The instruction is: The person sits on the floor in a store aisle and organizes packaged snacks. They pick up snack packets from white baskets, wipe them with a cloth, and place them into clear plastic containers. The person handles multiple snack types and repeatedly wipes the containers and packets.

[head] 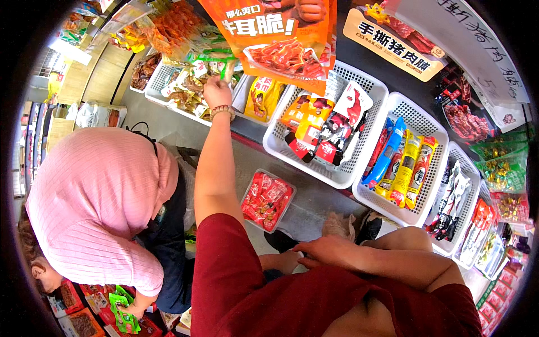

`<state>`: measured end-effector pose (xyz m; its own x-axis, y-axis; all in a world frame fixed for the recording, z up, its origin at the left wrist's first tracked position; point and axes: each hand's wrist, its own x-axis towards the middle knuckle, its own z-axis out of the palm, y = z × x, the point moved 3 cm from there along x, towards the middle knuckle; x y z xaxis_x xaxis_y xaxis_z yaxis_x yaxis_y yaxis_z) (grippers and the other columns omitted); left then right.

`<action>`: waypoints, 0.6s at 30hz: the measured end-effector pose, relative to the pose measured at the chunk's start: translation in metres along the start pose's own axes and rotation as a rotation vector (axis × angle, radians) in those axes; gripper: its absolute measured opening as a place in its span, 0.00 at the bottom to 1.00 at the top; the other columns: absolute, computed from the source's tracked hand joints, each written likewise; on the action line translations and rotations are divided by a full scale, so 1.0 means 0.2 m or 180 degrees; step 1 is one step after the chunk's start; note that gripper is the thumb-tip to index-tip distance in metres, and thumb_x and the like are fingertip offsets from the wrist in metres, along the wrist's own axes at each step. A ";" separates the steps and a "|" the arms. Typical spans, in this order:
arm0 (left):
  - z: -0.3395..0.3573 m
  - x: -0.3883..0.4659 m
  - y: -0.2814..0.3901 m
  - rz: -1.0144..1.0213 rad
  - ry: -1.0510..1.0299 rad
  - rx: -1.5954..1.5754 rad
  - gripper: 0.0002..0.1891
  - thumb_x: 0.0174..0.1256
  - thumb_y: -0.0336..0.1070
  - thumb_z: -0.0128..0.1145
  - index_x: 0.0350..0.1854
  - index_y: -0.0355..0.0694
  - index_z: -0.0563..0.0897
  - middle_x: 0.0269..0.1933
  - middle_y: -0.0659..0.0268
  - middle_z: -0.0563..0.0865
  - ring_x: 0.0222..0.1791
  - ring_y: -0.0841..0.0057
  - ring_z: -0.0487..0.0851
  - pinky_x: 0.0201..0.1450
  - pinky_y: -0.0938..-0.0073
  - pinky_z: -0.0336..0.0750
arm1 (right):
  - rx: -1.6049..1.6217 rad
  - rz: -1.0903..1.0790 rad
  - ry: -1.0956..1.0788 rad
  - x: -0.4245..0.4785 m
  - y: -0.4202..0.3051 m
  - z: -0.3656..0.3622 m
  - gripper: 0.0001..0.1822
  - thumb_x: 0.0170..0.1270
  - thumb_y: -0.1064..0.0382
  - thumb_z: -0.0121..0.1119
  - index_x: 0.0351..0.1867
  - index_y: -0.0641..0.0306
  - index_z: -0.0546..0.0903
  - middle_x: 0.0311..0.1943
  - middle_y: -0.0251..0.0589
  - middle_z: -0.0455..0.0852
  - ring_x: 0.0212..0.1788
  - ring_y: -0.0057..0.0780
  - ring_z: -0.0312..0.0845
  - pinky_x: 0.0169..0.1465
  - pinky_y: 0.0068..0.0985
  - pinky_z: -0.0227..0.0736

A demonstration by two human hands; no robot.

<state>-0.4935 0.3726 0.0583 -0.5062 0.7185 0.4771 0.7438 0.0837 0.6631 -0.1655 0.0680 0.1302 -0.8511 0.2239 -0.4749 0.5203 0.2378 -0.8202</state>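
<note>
At the end of my outstretched left arm, my left hand (218, 92), with a beaded bracelet at its wrist, is over a white basket (158, 94) of small wrapped snacks (189, 90). Its fingers pinch the lower end of a pale, green-edged snack packet (228, 70). Low in front of my body, my right hand (326, 249) rests near my legs with nothing in it, its fingers loosely extended. Between my arms, below the shelf edge, stands a clear plastic tub (268, 200) of red packets. Yellow packets (262, 99) lie in the container right of my left hand.
White perforated baskets (332, 179) of packaged snacks line the shelf to the right, one with blue, yellow and red sticks (410, 168). A large orange snack bag (282, 46) hangs above. At left, a person in a pink top (97, 202) bends over, one hand on green packets (124, 311).
</note>
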 end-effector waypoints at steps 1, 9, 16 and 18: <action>0.00 0.01 0.01 -0.0009 -0.0054 0.0048 0.08 0.54 0.30 0.54 0.36 0.35 0.80 0.34 0.49 0.80 0.36 0.54 0.80 0.40 0.60 0.74 | 0.0007 -0.0004 0.0023 0.01 0.01 0.00 0.18 0.61 0.54 0.50 0.51 0.56 0.74 0.34 0.54 0.83 0.39 0.51 0.79 0.42 0.43 0.73; -0.20 -0.02 0.19 0.1012 -0.0380 0.0965 0.07 0.58 0.30 0.53 0.38 0.43 0.79 0.38 0.58 0.79 0.34 0.56 0.79 0.36 0.61 0.74 | 0.0058 0.0085 -0.0026 0.02 0.02 -0.03 0.18 0.61 0.55 0.50 0.51 0.56 0.74 0.35 0.53 0.83 0.39 0.51 0.79 0.43 0.43 0.73; -0.21 -0.09 -0.10 -0.2342 -0.0902 -0.1830 0.06 0.57 0.32 0.57 0.34 0.36 0.78 0.26 0.68 0.77 0.32 0.80 0.79 0.21 0.78 0.72 | -0.0063 0.0089 0.0050 0.03 0.02 -0.02 0.17 0.62 0.53 0.49 0.50 0.54 0.75 0.35 0.52 0.83 0.40 0.50 0.80 0.43 0.43 0.74; -0.15 -0.04 -0.26 -0.2221 -0.1086 -0.2175 0.06 0.57 0.32 0.56 0.34 0.36 0.77 0.27 0.67 0.77 0.28 0.79 0.78 0.20 0.79 0.72 | -0.0066 0.0069 0.0032 0.02 0.01 0.00 0.17 0.62 0.52 0.49 0.49 0.54 0.75 0.35 0.52 0.83 0.39 0.50 0.80 0.43 0.43 0.74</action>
<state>-0.5418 0.3414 0.0380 -0.4997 0.8270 -0.2574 -0.1280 0.2234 0.9663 -0.1681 0.0704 0.1259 -0.8388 0.2387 -0.4892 0.5401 0.2523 -0.8029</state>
